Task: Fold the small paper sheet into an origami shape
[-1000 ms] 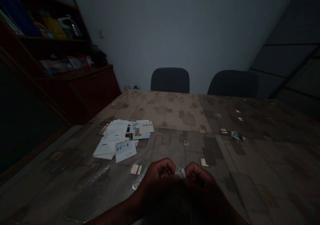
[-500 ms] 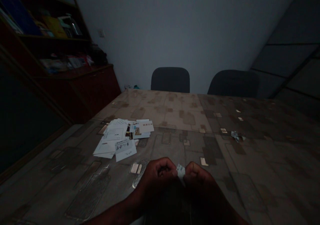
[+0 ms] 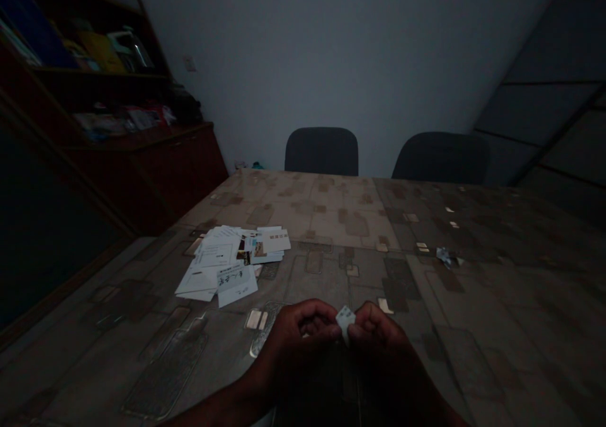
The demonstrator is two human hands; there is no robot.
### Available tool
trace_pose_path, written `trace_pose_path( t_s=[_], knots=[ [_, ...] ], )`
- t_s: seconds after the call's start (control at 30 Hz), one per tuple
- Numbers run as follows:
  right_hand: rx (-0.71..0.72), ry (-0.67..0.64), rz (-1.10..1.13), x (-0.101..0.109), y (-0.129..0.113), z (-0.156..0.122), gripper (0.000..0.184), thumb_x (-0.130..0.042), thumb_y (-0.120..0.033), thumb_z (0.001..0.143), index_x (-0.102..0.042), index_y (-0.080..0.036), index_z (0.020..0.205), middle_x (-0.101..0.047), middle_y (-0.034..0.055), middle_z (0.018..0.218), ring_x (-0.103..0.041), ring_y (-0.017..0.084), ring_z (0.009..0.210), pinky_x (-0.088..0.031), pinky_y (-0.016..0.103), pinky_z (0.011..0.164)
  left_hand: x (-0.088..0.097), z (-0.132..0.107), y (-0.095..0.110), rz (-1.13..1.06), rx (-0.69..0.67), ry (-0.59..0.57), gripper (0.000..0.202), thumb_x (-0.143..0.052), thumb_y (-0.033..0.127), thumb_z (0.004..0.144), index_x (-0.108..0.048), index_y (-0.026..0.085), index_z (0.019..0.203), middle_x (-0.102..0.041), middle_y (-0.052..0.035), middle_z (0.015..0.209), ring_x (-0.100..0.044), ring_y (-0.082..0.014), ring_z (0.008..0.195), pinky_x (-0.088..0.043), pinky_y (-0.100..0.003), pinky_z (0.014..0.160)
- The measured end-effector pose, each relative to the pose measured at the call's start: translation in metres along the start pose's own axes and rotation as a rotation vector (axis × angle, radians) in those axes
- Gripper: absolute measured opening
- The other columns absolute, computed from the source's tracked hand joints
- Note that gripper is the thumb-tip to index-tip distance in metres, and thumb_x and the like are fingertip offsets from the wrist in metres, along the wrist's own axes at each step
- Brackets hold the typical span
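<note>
Between my hands, low in the middle of the view, is a small folded piece of white paper (image 3: 345,318) with faint markings. My left hand (image 3: 303,335) pinches its left side between thumb and curled fingers. On the other side, my right hand (image 3: 379,335) grips the right edge the same way. Most of the paper's lower part is hidden by the fingers and the dark. Ahead to the left, a spread pile of white cards (image 3: 215,259) lies on the table, some with print or pictures on them. A crumpled scrap of paper (image 3: 447,258) lies apart to the right.
A patterned cloth covers the table (image 3: 331,225). Two dark chairs (image 3: 322,151) stand at its far side against a pale wall. To the left is a dark red cabinet (image 3: 180,168) with loaded shelves. The room is dim.
The paper between my fingers has turned a little, and more of its pale face shows. My hands stay close together, with the right fingers slightly shifted. The cards and scrap lie as before.
</note>
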State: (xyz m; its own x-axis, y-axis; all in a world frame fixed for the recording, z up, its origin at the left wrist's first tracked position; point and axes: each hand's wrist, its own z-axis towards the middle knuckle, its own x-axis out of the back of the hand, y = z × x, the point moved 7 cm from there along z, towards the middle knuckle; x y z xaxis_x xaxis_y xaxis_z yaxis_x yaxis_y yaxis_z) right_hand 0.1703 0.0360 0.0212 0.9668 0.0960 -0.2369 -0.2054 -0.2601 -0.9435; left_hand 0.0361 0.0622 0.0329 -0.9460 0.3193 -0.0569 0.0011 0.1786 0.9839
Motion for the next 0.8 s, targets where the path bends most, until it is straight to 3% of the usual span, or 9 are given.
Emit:
trace_pose_path(
  t_s=[0.13,0.3,0.4,0.5,0.6,0.8],
  knots=[
    [0.056,0.053,-0.164,0.002,-0.008,0.0,0.036,-0.072,-0.049,0.072,-0.051,-0.02,0.07,-0.043,-0.0069,0.058,-0.037,0.01,0.054,-0.029,0.021,0.05,0.004,0.0,0.01,0.172,-0.184,0.051,0.006,-0.069,0.022,0.073,-0.067,0.016,0.073,-0.059,0.0021,0.06,-0.052,-0.0117,0.057,-0.04,-0.021,0.056],
    [0.119,0.092,-0.205,0.003,-0.018,0.0,0.029,-0.07,-0.045,0.073,-0.055,-0.02,0.071,-0.043,-0.0061,0.058,-0.038,0.011,0.054,-0.03,0.021,0.05,0.001,-0.023,0.054,0.489,-0.87,0.038,0.015,-0.059,0.022,0.091,-0.07,0.016,0.082,-0.07,-0.0041,0.075,-0.062,-0.0146,0.068,-0.046,-0.025,0.064],
    [0.05,0.004,-0.122,-0.003,-0.012,-0.001,0.036,-0.061,-0.056,0.079,-0.056,-0.02,0.078,-0.041,-0.0064,0.059,-0.036,0.01,0.052,-0.03,0.021,0.049,0.001,-0.038,0.064,0.668,-1.112,0.087,0.015,-0.058,0.022,0.095,-0.069,0.018,0.087,-0.073,-0.0015,0.076,-0.06,-0.0137,0.068,-0.043,-0.026,0.066],
    [-0.02,-0.108,-0.11,-0.011,-0.003,-0.002,0.045,-0.058,-0.064,0.079,-0.053,-0.019,0.073,-0.042,-0.0062,0.057,-0.036,0.01,0.051,-0.03,0.021,0.048,0.005,-0.04,0.065,0.764,-1.14,0.142,0.013,-0.059,0.022,0.095,-0.069,0.019,0.089,-0.074,-0.0002,0.076,-0.06,-0.014,0.068,-0.041,-0.028,0.068],
    [-0.032,-0.136,-0.137,-0.014,-0.001,-0.004,0.046,-0.064,-0.063,0.076,-0.052,-0.019,0.071,-0.043,-0.006,0.058,-0.038,0.009,0.052,-0.03,0.021,0.049,0.006,-0.039,0.06,0.774,-1.142,0.11,0.014,-0.057,0.024,0.096,-0.07,0.022,0.094,-0.075,-0.0008,0.08,-0.061,-0.0154,0.07,-0.042,-0.03,0.069],
    [-0.027,-0.079,-0.125,-0.012,-0.006,-0.005,0.049,-0.068,-0.064,0.072,-0.05,-0.019,0.07,-0.039,-0.0077,0.056,-0.033,0.008,0.05,-0.027,0.021,0.049,0.009,-0.021,0.048,0.684,-0.858,0.034,0.012,-0.064,0.017,0.087,-0.074,0.023,0.088,-0.076,-0.0043,0.082,-0.064,-0.0189,0.075,-0.044,-0.031,0.075]
  ],
)
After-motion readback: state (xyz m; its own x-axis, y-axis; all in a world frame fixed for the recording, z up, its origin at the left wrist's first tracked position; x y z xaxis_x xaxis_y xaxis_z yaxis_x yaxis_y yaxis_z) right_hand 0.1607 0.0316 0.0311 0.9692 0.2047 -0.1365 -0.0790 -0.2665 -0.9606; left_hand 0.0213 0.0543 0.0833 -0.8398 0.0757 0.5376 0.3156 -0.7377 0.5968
